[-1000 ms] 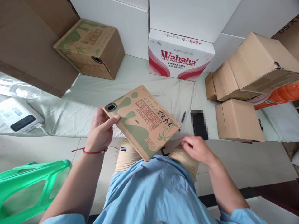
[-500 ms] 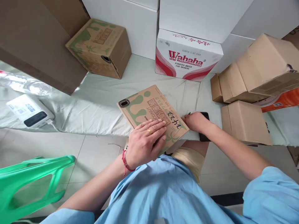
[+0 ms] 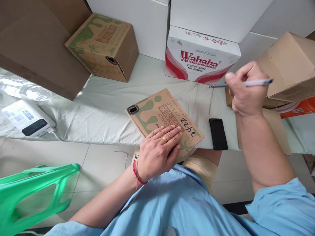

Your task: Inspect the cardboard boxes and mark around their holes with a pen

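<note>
My left hand (image 3: 161, 147) lies flat on top of a cardboard box (image 3: 169, 109) printed with green coconut drawings. Handwritten digits run along the box's right side, and a dark-edged hole shows at its far left corner. Raised over the right side of the table, my right hand (image 3: 251, 88) is closed around a pen (image 3: 257, 82). The pen's thin tip points left, toward the white Wahaha box. Below that hand, a black phone (image 3: 218, 134) rests at the table's front edge, apart from it.
A second coconut box (image 3: 103, 47) stands at the back left beside a large brown carton (image 3: 41, 49). The Wahaha box (image 3: 200, 59) is against the back. Brown boxes (image 3: 292, 68) are stacked at right. A white power bank (image 3: 28, 118) lies left; a green stool (image 3: 36, 193) is below.
My right hand has lifted from beside the box, up and to the right, and the pen in it now shows. The phone is uncovered. My left hand stays on the box.
</note>
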`<state>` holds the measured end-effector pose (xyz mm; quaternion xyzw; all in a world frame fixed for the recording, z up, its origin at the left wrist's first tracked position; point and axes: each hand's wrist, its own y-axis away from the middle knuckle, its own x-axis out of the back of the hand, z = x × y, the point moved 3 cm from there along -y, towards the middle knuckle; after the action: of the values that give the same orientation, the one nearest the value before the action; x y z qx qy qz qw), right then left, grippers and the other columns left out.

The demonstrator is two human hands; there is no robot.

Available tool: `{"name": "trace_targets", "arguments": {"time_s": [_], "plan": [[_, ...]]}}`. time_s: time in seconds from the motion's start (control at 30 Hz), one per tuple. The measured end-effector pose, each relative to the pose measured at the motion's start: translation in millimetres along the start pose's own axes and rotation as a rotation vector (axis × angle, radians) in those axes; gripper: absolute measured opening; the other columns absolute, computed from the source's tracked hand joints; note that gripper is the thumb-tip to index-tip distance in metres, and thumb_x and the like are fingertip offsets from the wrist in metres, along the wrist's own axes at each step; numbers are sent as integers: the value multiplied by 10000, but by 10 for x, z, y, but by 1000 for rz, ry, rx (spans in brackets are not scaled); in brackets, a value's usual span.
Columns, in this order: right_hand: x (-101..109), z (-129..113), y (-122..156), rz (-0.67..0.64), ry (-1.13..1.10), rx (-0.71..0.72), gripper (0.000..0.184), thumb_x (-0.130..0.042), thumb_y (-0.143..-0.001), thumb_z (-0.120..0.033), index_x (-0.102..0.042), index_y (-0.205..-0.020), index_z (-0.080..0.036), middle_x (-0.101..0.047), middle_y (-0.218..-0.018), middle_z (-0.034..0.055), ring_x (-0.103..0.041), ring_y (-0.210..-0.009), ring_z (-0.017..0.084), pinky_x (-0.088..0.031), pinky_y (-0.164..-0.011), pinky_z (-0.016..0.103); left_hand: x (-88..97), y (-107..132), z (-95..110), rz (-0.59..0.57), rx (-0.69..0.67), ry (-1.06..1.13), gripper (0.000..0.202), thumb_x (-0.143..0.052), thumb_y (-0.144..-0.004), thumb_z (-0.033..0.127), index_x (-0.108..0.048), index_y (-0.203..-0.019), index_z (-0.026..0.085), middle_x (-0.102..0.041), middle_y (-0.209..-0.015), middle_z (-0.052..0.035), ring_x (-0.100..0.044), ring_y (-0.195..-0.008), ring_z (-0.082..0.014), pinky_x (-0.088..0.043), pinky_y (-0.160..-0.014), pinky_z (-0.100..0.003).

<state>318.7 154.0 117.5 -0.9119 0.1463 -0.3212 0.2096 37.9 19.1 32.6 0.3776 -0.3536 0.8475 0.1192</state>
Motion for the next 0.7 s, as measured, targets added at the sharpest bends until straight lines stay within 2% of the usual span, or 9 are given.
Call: {"name": "trace_targets", "arguments": {"time_s": [0.03, 0.1, 0.13, 0.2, 0.3, 0.33, 0.4, 0.53, 0.7], "plan": [[-61, -139, -59, 20, -127, -74, 481, -361, -980, -470, -683, -900, -123, -834, -923, -19, -818, -897, 158, -379, -579, 314, -4, -1, -3, 2, 4, 1, 436, -649, -1011, 248, -730, -1439, 265, -772, -1435, -65, -753, -1340, -298, -596, -1194, -507], [-312, -440, -96, -77, -314, -204, 674, -116, -938, -475, -649, -907, -65, -825, -1004, -15, -810, -919, 155, -329, -537, 261, -6, -5, -7, -2, 8, 4, 450, -646, -1012, 247, -723, -1454, 276, -771, -1439, -62, -749, -1348, -294, -590, -1203, -502], [-478, -594, -76, -148, -388, -226, 714, -91, -938, -487, -652, -926, -46, -824, -1043, -13, -811, -943, 153, -326, -543, 208, -6, -7, -6, -8, 7, 6, 452, -644, -1013, 247, -722, -1457, 276, -768, -1444, -61, -745, -1355, -292, -586, -1211, -498], [-863, -863, 24, -349, -518, -195, 628, -232, -1043, -498, -680, -987, -60, -822, -1038, -25, -834, -956, 153, -392, -600, 145, -3, -11, -1, -20, 0, 4, 439, -643, -1014, 242, -729, -1444, 258, -762, -1455, -64, -737, -1369, -286, -577, -1227, -489], [-1442, -1064, 239, -649, -654, -73, 396, -492, -1094, -436, -694, -1039, -100, -748, -883, -67, -818, -874, 104, -517, -669, 166, -1, -16, 8, -22, -5, -3, 384, -642, -1018, 240, -754, -1385, 216, -766, -1448, -72, -736, -1370, -282, -575, -1232, -478], [-1601, -1060, 296, -693, -684, -49, 323, -565, -1085, -407, -690, -1012, -119, -711, -834, -75, -791, -830, 85, -536, -677, 164, -1, -17, 12, -16, -3, -6, 367, -640, -1020, 239, -760, -1365, 206, -769, -1444, -72, -737, -1368, -278, -575, -1232, -472], [-1842, -966, 365, -686, -734, -59, 235, -664, -1051, -348, -647, -902, -167, -629, -744, -78, -699, -725, 62, -533, -652, 150, -2, -19, 20, 3, 4, -10, 341, -634, -1026, 235, -767, -1336, 190, -772, -1438, -66, -743, -1359, -265, -574, -1231, -452], [-2012, -726, 394, -611, -795, -125, 276, -644, -1028, -264, -510, -788, -233, -493, -657, -74, -506, -598, 83, -455, -575, 200, -7, -19, 39, 43, 14, -12, 285, -633, -1029, 234, -784, -1261, 168, -796, -1397, -44, -766, -1317, -239, -580, -1212, -407], [-1943, -770, 444, -764, -721, 5, 88, -681, -947, -195, -599, -946, -226, -580, -722, -74, -539, -663, 101, -454, -637, 219, -12, -6, 34, 69, 32, -4, 262, -642, -1013, 218, -791, -1218, 150, -808, -1375, -38, -775, -1298, -229, -583, -1200, -390]]}}
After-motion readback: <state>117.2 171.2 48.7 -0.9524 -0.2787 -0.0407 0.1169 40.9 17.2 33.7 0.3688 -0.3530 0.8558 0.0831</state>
